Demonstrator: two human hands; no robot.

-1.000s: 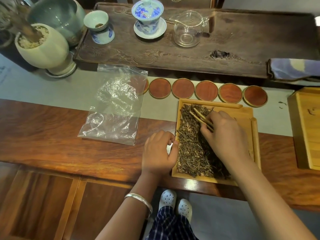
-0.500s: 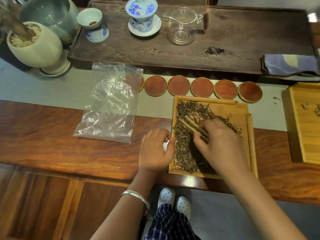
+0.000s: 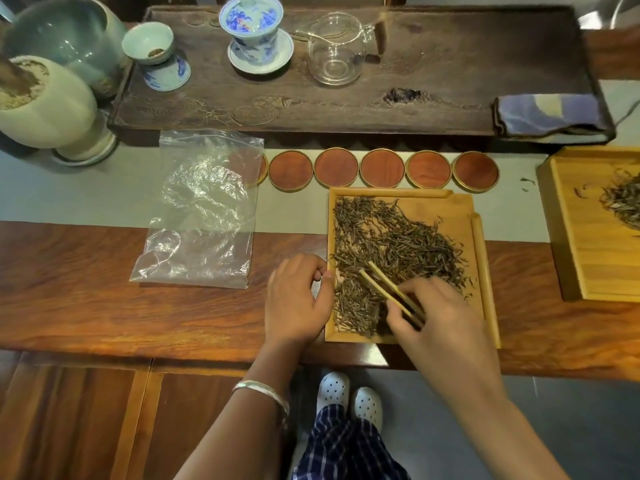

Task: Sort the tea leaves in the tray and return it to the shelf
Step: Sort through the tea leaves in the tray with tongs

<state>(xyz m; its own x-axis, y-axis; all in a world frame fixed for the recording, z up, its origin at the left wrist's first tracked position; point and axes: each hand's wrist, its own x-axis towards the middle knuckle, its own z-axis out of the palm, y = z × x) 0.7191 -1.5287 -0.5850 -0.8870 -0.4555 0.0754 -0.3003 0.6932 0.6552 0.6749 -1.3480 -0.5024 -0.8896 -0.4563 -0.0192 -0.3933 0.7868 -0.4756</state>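
Observation:
A square bamboo tray [image 3: 479,258] sits on the wooden table, holding a spread of dark tea leaves [image 3: 394,244]. My right hand [image 3: 440,320] is over the tray's near right part, gripping bamboo tongs [image 3: 388,289] whose tips rest among the leaves near the tray's left side. My left hand [image 3: 298,299] is curled against the tray's left edge, fingers touching the rim. The tray's near right corner is hidden by my right hand.
A clear plastic bag [image 3: 204,209] lies left of the tray. Several round wooden coasters [image 3: 382,168] line up behind it. A second bamboo tray [image 3: 571,237] with some leaves is at right. A dark tea board [image 3: 433,109] carries a gaiwan [image 3: 254,32], glass pitcher [image 3: 334,50] and folded cloth [image 3: 550,116].
My right hand has drawn back toward me with the tongs, uncovering more of the leaves in the tray's far half. My left hand stays at the tray's left edge.

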